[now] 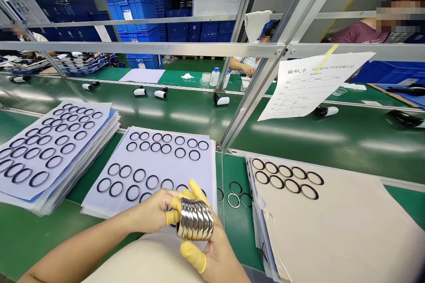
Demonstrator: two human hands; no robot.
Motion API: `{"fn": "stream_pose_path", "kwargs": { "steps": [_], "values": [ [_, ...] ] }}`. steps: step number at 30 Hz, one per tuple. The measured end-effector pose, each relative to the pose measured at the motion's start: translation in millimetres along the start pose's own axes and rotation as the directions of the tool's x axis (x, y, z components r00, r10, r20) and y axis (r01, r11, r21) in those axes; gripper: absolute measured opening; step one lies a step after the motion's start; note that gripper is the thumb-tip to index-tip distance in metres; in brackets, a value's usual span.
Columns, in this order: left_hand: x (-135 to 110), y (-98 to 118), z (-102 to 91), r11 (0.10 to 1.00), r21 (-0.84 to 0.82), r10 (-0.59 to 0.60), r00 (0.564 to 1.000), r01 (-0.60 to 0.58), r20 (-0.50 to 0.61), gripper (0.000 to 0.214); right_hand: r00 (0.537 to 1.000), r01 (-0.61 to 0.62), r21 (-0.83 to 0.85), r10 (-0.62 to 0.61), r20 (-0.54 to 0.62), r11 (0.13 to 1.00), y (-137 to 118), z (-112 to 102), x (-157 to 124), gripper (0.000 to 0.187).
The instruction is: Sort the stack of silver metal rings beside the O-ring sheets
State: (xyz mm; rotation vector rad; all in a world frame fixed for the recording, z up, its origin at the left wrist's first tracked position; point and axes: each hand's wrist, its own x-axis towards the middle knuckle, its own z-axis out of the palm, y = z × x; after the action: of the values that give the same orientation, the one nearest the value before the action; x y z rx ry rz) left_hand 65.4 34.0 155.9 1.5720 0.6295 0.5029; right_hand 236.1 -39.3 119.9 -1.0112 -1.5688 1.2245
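A row of several shiny metal rings [195, 219] sits between my hands, their edges side by side. My right hand [221, 247] cradles the rings from the right, its yellow-cotted thumb held a little apart from them. My left hand [157, 212], also in yellow finger cots, has its fingers closed at the left end of the row; its fingertips are partly hidden. Just beyond lies a stack of white sheets [195, 168] bearing several dark-rimmed rings [139, 175], with some hidden behind my hands.
Another ring-covered sheet stack [61, 135] stands at left. A beige sheet stack [332, 230] with several rings lies right; loose rings [233, 200] lie between stacks. Behind, a green conveyor [186, 117] carries black-and-white parts [161, 93]. A metal post [255, 75] rises ahead; co-workers sit beyond.
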Motion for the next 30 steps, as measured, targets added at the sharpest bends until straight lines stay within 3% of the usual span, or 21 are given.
{"fn": "stream_pose_path", "kwargs": {
  "steps": [5,9,13,18,21,26,30],
  "values": [
    [-3,2,-9.8,0.946,0.310,0.083,0.996,-0.090,0.037,0.025,1.000,0.024,-0.010,-0.024,-0.009,1.000,-9,-6,7,0.028],
    [-5,2,-13.8,0.881,0.442,0.145,0.986,-0.168,0.085,0.025,0.984,-0.120,0.017,0.116,0.136,0.993,-10,-12,5,0.035],
    [-3,3,-16.2,0.770,0.579,0.249,0.961,-0.270,0.118,0.024,0.950,-0.219,0.202,0.162,0.266,0.955,-5,-9,5,0.042],
    [-1,4,-17.1,0.640,0.702,0.287,0.945,-0.313,0.159,0.029,0.961,-0.260,0.409,0.190,0.203,0.875,4,6,9,0.038],
    [-1,7,-18.0,0.650,0.715,0.200,0.966,-0.258,0.167,0.027,0.973,-0.225,0.449,0.179,0.144,0.865,8,11,10,0.031],
    [-4,12,-27.5,0.628,0.766,-0.017,0.982,-0.135,0.187,0.021,0.990,-0.130,0.175,0.118,0.080,0.976,12,12,12,0.027],
    [-7,20,-33.5,0.817,0.573,-0.119,0.952,-0.068,0.282,0.021,0.993,-0.092,0.026,0.090,0.078,0.995,12,10,13,0.023]
  ]
}}
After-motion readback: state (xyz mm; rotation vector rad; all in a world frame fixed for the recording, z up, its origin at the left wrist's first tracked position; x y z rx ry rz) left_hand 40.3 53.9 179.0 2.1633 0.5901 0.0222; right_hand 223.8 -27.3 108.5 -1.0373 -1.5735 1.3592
